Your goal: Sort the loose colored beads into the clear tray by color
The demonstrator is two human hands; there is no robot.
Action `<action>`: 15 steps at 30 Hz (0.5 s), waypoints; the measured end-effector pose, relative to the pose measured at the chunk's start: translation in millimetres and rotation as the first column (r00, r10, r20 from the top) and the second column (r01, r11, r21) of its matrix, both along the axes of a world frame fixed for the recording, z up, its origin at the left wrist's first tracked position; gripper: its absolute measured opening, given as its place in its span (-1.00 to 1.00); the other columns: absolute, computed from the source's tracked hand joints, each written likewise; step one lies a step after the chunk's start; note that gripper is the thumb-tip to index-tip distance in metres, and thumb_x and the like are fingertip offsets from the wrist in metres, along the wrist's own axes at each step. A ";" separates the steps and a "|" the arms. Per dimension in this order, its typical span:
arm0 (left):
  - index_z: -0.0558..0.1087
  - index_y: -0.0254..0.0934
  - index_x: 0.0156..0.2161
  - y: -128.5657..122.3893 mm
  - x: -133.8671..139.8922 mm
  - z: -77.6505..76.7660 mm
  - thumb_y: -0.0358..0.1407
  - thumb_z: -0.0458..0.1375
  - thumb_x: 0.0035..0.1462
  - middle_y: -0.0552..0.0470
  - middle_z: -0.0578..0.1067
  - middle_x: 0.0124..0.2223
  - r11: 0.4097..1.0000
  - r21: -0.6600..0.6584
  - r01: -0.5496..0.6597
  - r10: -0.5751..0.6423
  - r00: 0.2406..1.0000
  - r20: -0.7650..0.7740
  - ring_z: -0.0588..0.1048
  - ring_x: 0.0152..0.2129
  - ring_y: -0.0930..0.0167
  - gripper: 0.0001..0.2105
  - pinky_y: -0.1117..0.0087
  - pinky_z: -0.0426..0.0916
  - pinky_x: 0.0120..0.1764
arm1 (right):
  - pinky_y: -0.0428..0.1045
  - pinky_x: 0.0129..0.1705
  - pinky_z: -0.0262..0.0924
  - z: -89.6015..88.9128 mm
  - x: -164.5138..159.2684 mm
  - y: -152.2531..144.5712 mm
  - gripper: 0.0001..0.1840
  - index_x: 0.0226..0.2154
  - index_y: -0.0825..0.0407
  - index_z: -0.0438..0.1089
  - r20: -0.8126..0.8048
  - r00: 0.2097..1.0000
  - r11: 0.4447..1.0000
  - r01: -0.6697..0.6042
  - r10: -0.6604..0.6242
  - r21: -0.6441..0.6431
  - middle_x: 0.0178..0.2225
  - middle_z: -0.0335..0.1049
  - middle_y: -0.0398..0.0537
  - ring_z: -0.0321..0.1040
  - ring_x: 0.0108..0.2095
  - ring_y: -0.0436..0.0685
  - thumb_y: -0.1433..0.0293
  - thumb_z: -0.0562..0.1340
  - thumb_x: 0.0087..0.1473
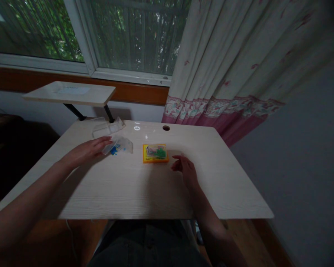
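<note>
My left hand [97, 147] is at the left end of a clear plastic bag [125, 144], its fingers closed on the edge. Small blue pieces [114, 149] show inside or under the bag; I cannot tell which. A flat yellow box [155, 160] lies mid-table. On its top is a clump of small green pieces [160, 153], perhaps under a clear cover. Just right of the box, my right hand [185, 168] hovers with its index finger out and the others loosely bent. Nothing shows in it, and it is apart from the box.
Behind the bag lies a clear plastic container [105, 129]. A raised shelf [100, 93] on black legs stands at the back left, with a pale sheet [75, 90] on it. The wooden table [122, 196] has a round hole [166, 128] near its back edge, close to the curtain [211, 85].
</note>
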State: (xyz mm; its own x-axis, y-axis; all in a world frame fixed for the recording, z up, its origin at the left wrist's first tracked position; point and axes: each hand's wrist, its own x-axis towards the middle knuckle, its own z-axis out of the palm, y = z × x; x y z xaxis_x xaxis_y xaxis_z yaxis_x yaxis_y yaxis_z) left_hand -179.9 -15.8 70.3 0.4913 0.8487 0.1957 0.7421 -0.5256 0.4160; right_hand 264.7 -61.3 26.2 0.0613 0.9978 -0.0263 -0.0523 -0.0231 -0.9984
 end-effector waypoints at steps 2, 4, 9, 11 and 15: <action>0.33 -0.10 0.10 -0.3 -2.9 -2.3 -0.12 0.19 0.07 -0.06 0.31 0.24 0.994 0.051 -0.094 0.090 0.993 0.077 0.33 0.14 0.11 -0.53 0.04 0.22 0.18 | -0.06 -0.44 0.31 1.8 -0.9 -0.7 -0.42 -0.23 0.03 0.49 -0.007 1.000 1.000 0.009 -0.009 0.003 -0.56 0.42 -0.11 0.37 -0.53 0.03 -0.10 0.08 0.13; 0.24 -0.14 0.12 1.8 -8.4 -8.5 -0.11 0.26 0.02 -0.12 0.33 0.21 0.967 0.089 -0.240 0.213 0.946 0.243 0.36 0.11 0.12 -0.44 0.03 0.23 0.18 | -0.06 -0.44 0.30 2.8 -1.6 -1.4 -0.43 -0.23 0.02 0.49 -0.015 1.000 1.000 0.009 -0.009 0.010 -0.56 0.42 -0.12 0.37 -0.53 0.02 -0.10 0.07 0.13; 0.07 -0.15 0.10 18.4 -24.8 -36.8 -0.12 0.36 -0.07 -0.14 0.40 0.13 0.897 -0.136 -0.421 0.395 0.622 0.676 0.42 0.04 0.25 -0.29 0.07 0.27 0.14 | -0.06 -0.44 0.30 0.3 -1.4 -0.6 -0.41 -0.23 0.02 0.49 -0.012 1.000 1.000 -0.001 0.001 0.005 -0.57 0.42 -0.12 0.37 -0.54 0.02 -0.12 0.08 0.11; 0.06 -0.11 0.11 27.7 -29.4 -49.2 -0.12 0.32 -0.02 -0.08 0.40 0.13 0.865 -0.231 -0.444 0.455 0.505 0.733 0.44 0.00 0.25 -0.33 0.06 0.32 0.07 | -0.06 -0.44 0.30 -1.5 -0.7 0.3 -0.40 -0.22 0.02 0.50 -0.012 1.000 1.000 0.002 -0.002 0.005 -0.56 0.42 -0.12 0.38 -0.53 0.02 -0.12 0.08 0.11; 0.04 -0.13 0.15 47.3 -38.5 -66.3 -0.11 0.27 0.01 -0.05 0.41 0.08 0.830 -0.325 -0.454 0.522 0.425 0.740 0.46 -0.14 0.33 -0.33 0.17 0.39 -0.08 | -0.06 -0.44 0.30 -3.3 0.4 1.6 -0.42 -0.23 0.02 0.49 -0.023 1.000 1.000 0.002 -0.002 -0.002 -0.56 0.42 -0.13 0.38 -0.53 0.02 -0.12 0.10 0.10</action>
State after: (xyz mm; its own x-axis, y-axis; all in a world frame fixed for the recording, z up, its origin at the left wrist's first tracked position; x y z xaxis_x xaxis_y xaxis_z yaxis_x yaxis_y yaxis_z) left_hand -218.4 31.5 4.0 -0.3296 0.9220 0.2032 0.2281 -0.1310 0.9648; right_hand 265.1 -59.7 23.0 0.0630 0.9976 -0.0296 -0.0754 -0.0248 -0.9968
